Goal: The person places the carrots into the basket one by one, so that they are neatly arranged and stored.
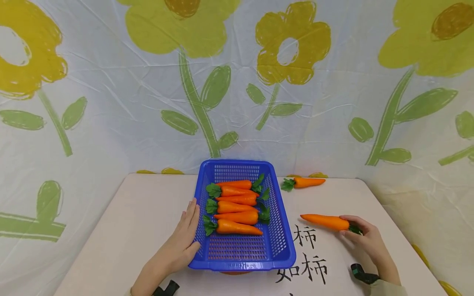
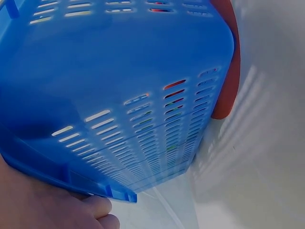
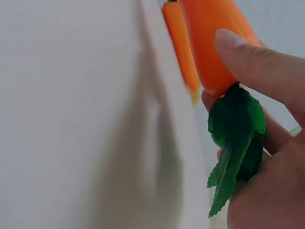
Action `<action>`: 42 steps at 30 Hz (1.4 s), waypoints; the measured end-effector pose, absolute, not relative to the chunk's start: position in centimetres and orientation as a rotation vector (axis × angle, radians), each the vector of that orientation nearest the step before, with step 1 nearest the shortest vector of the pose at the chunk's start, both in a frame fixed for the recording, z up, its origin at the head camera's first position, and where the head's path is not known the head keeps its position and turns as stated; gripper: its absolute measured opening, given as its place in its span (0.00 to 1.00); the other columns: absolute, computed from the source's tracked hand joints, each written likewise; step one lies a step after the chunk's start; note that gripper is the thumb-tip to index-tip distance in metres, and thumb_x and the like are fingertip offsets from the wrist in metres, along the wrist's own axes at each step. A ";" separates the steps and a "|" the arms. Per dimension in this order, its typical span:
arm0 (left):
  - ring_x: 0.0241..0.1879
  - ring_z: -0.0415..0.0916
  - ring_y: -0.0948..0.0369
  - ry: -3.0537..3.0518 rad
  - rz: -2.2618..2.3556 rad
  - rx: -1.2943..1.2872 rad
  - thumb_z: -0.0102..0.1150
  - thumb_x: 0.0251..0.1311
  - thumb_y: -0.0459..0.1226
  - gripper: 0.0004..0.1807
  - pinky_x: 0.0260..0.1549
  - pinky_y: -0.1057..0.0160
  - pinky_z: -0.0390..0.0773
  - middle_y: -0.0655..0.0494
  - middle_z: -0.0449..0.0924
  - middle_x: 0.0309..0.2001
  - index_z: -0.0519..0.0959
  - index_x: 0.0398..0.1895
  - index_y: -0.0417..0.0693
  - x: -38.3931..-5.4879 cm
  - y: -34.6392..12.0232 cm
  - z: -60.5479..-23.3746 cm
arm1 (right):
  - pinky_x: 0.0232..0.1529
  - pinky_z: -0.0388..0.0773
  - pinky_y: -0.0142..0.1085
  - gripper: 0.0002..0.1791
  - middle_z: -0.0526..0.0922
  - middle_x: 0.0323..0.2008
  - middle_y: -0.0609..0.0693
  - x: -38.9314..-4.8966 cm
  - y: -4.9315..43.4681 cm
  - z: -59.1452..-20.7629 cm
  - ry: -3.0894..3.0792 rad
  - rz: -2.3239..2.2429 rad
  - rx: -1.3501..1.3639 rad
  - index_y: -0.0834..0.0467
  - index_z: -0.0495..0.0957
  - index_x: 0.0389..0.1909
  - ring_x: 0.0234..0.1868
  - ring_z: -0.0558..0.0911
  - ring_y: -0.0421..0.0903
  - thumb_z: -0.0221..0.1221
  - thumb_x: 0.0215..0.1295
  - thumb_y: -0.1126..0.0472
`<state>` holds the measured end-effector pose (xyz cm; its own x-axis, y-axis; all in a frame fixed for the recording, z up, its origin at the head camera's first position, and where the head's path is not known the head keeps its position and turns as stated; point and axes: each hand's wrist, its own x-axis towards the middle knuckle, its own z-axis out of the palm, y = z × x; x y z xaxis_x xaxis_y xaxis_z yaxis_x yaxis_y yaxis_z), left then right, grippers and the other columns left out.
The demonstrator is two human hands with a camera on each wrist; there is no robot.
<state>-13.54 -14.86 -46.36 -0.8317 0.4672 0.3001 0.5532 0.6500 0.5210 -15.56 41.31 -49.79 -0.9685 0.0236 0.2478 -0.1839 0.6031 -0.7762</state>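
Note:
A blue perforated plastic basket (image 1: 242, 264) holds several orange carrots (image 1: 237, 227) with green leafy tops, laid crosswise in a stack of rows. Against the basket's left rim rests my left hand (image 1: 181, 242), its fingers extended along the edge; the left wrist view shows the slotted outer wall (image 2: 119, 62) close by. To the basket's right, my right hand (image 1: 366, 238) pinches another carrot (image 1: 326, 222) near its leafy end, the tip pointing left. Thumb and fingers grip its thick end in the right wrist view, with green leaves (image 3: 233, 129) hanging below.
One more carrot (image 1: 309, 182) lies at the table's back edge, right of the basket. A reddish-brown object (image 2: 226, 86) shows beneath the basket. Black brush characters (image 1: 314, 267) mark the pale tabletop (image 1: 148, 213). A flower-printed cloth (image 1: 237, 107) hangs behind.

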 end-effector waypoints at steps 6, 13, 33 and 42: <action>0.77 0.31 0.44 -2.707 -0.914 -0.854 0.49 0.54 0.28 0.47 0.72 0.65 0.25 0.39 0.30 0.79 0.39 0.77 0.29 -13.5 -14.9 -46.4 | 0.47 0.72 0.17 0.22 0.81 0.46 0.28 -15.6 40.5 -48.2 -2.526 1.293 0.207 0.66 0.80 0.54 0.43 0.78 0.29 0.68 0.56 0.71; 0.77 0.31 0.45 -2.726 -0.914 -0.835 0.50 0.55 0.28 0.48 0.71 0.66 0.24 0.40 0.29 0.79 0.39 0.77 0.30 -13.5 -14.8 -46.4 | 0.45 0.75 0.19 0.24 0.81 0.47 0.30 -15.4 38.9 -45.8 -2.484 1.345 0.214 0.67 0.78 0.57 0.43 0.79 0.32 0.67 0.58 0.70; 0.78 0.31 0.46 -2.734 -0.889 -0.812 0.49 0.55 0.29 0.47 0.71 0.67 0.25 0.40 0.30 0.79 0.40 0.77 0.30 -13.4 -14.7 -46.4 | 0.41 0.76 0.20 0.24 0.83 0.44 0.34 -15.2 32.4 -39.4 -2.456 1.272 0.214 0.64 0.80 0.56 0.41 0.79 0.34 0.69 0.56 0.69; 0.78 0.32 0.46 -2.736 -0.881 -0.802 0.49 0.56 0.29 0.46 0.71 0.67 0.25 0.40 0.30 0.79 0.41 0.77 0.29 -13.4 -14.7 -46.3 | 0.39 0.78 0.22 0.22 0.83 0.44 0.48 -16.3 30.0 -37.6 -2.516 1.180 0.246 0.60 0.81 0.54 0.39 0.79 0.36 0.69 0.56 0.67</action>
<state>-13.40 -14.65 -46.26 -0.8441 0.4434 0.3015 0.5360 0.6834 0.4956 -16.26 29.95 -37.65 -0.9236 -0.0084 0.3833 -0.3001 0.6378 -0.7094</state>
